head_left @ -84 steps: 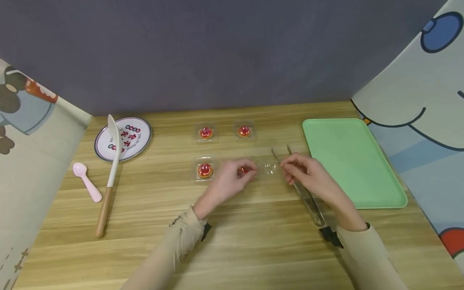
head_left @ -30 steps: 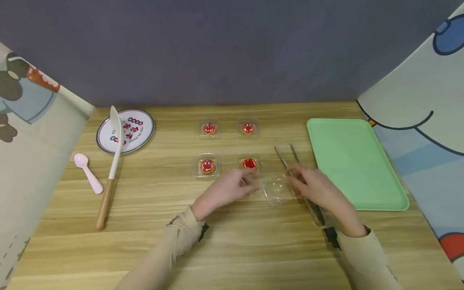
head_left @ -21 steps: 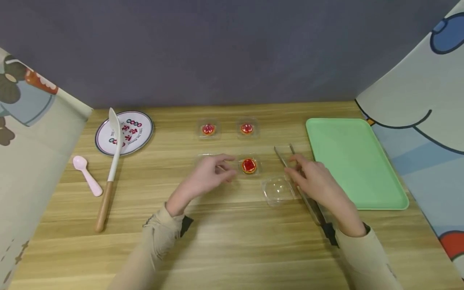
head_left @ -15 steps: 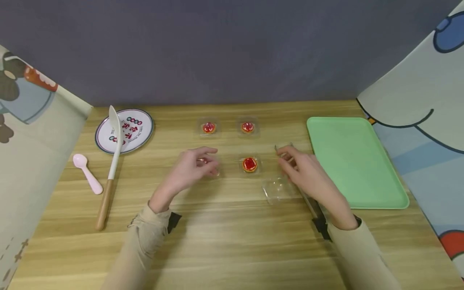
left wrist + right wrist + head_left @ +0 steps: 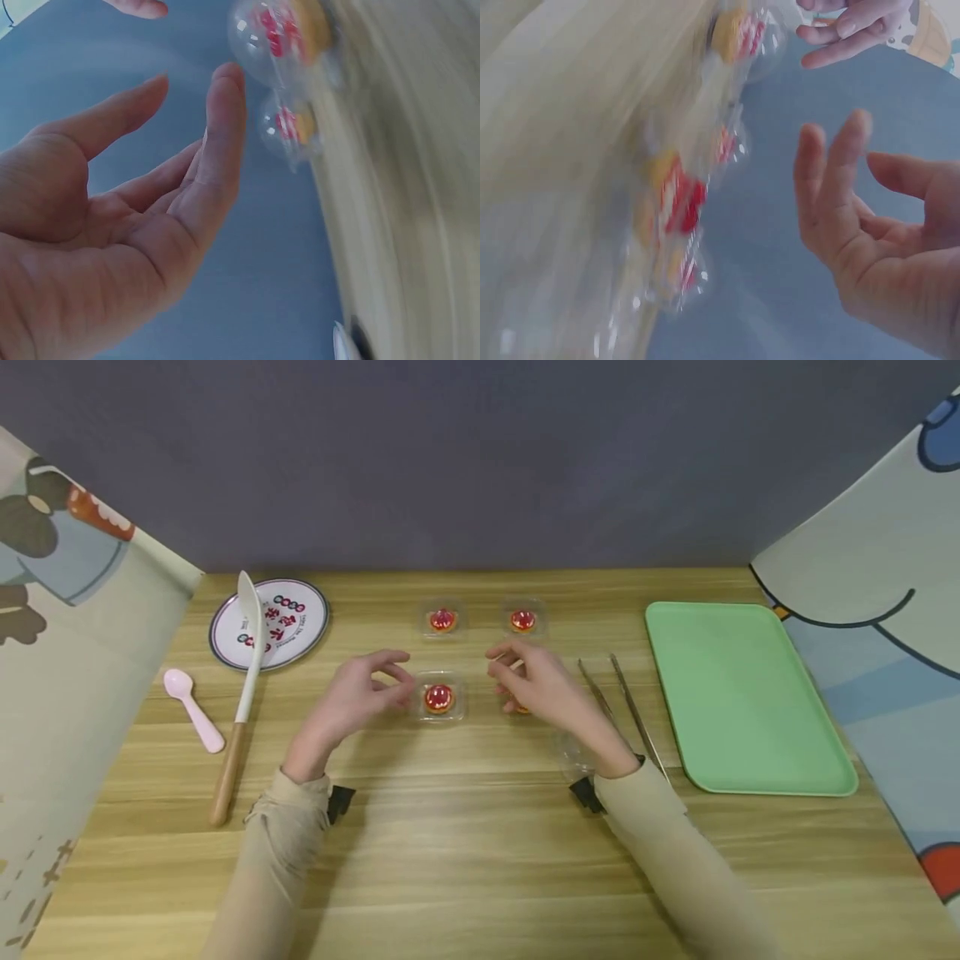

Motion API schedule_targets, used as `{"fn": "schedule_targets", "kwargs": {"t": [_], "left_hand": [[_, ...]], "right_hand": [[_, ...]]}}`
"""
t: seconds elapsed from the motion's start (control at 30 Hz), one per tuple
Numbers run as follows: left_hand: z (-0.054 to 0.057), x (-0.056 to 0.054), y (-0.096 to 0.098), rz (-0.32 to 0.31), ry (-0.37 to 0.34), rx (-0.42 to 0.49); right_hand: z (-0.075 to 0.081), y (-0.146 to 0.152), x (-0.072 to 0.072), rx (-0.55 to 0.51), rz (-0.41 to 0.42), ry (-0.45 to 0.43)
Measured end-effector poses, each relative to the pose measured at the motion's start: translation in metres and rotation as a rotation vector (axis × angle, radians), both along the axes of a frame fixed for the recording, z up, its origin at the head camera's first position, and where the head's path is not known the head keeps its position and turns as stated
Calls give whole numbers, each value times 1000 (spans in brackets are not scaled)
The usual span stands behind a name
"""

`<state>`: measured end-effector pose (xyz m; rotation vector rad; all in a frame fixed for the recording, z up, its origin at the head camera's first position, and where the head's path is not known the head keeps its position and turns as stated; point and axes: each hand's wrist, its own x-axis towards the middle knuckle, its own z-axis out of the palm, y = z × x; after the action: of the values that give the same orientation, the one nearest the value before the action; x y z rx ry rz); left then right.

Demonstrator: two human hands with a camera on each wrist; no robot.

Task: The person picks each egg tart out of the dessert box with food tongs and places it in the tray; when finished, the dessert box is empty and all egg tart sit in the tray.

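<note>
Landmark: near-left domed tart (image 5: pixel 438 698). Left hand (image 5: pixel 360 697) just left of its pack's edge, fingers loosely bent, thumb parted; contact unclear. Right hand (image 5: pixel 543 683) right of it, likewise relaxed, over a partly hidden tart (image 5: pixel 522 708). Tongs (image 5: pixel 637 710) farther right, then green tray (image 5: pixel 667 693) rim. Wood tabletop (image 5: pixel 465 835) stretches from it toward the person.
</note>
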<state>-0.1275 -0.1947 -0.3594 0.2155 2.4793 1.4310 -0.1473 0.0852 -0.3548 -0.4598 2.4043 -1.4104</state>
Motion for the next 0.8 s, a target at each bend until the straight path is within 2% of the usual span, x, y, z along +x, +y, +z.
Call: {"fn": "schedule_targets", "kwargs": {"t": [0.27, 0.5, 0.67, 0.8], "left_hand": [[-5, -3, -8, -29, -89, -57], [-14, -5, -9, -78, -103, -132], [-20, -7, -8, -101, -117, -122], [-20, -7, -6, -103, -124, -93]], "right_hand": [[-16, -25, -10, 58, 81, 25], [-25, -38, -14, 158, 127, 15], [-29, -45, -14, 226, 174, 12], [-30, -47, -13, 241, 181, 14]]}}
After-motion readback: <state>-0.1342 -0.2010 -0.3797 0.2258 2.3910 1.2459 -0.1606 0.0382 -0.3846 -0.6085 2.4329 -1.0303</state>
